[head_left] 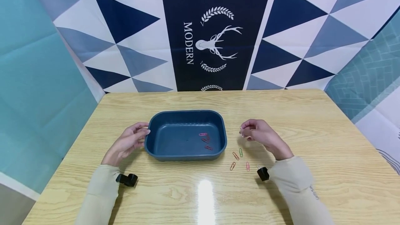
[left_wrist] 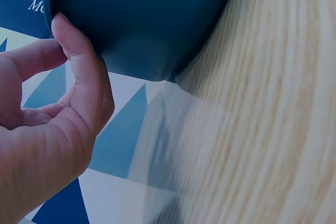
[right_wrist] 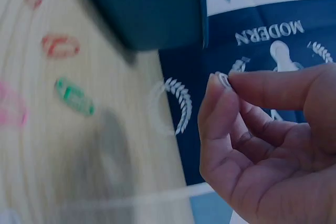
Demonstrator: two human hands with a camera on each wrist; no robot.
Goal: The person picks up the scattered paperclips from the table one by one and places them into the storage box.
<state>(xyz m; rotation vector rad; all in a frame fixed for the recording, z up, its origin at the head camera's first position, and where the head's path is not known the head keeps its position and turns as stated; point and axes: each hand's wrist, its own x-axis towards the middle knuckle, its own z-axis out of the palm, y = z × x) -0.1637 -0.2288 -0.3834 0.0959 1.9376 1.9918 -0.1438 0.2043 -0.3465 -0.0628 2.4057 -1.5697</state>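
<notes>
A dark blue plastic bin [head_left: 186, 157] stands on the wooden table. My left hand [head_left: 127, 144] pinches its left rim, thumb and forefinger meeting at the edge in the left wrist view. Inside the bin's right half lie a pink paper clip [head_left: 203, 134] and several red ones [head_left: 208, 147]. To the right of the bin, my right hand [head_left: 260, 135] is raised over the table and pinches a white paper clip [right_wrist: 224, 81] between thumb and forefinger. Below that hand on the tabletop are a green paper clip [head_left: 241, 152], a red one [head_left: 235, 156], an orange-brown one [head_left: 232, 166] and a pink one [head_left: 248, 166].
A pale paper clip [head_left: 258, 166] lies beside the black wrist camera [head_left: 263, 174] on the right arm. Behind the table [head_left: 168, 193] hangs a patterned cloth [head_left: 215, 44] with a deer head and the word MODERN. Light glares off the front middle of the tabletop.
</notes>
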